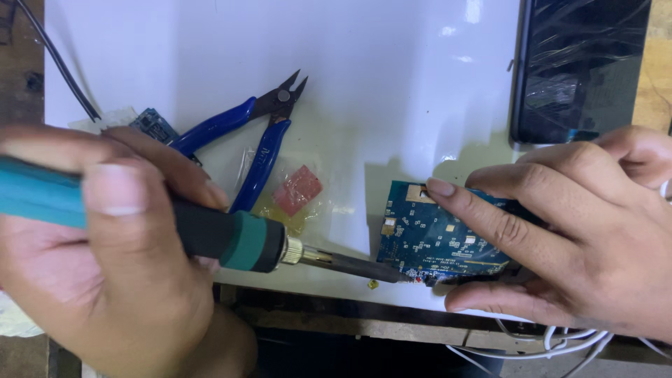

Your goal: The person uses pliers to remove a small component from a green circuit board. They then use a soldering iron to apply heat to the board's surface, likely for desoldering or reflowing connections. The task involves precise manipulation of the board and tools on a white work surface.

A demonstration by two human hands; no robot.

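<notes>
Electronics repair bench, small workshop. Evidence: worn wooden tabletop (658, 77) under a white work sheet (392, 84); soldering iron (231, 238) at near left; blue-handled flush cutters (245, 133) at centre; blue circuit board (434, 238) at near right; loose white wires (560, 343) at the near edge.

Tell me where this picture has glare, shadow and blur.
Head view: glare patches whiten the top of the white sheet and streak the wrapped dark device; the right hand and blue circuit board cast a soft shadow up and left of the board; the left hand, close to the lens, looks soft on the soldering iron; the blue cutters look sharp.
</notes>
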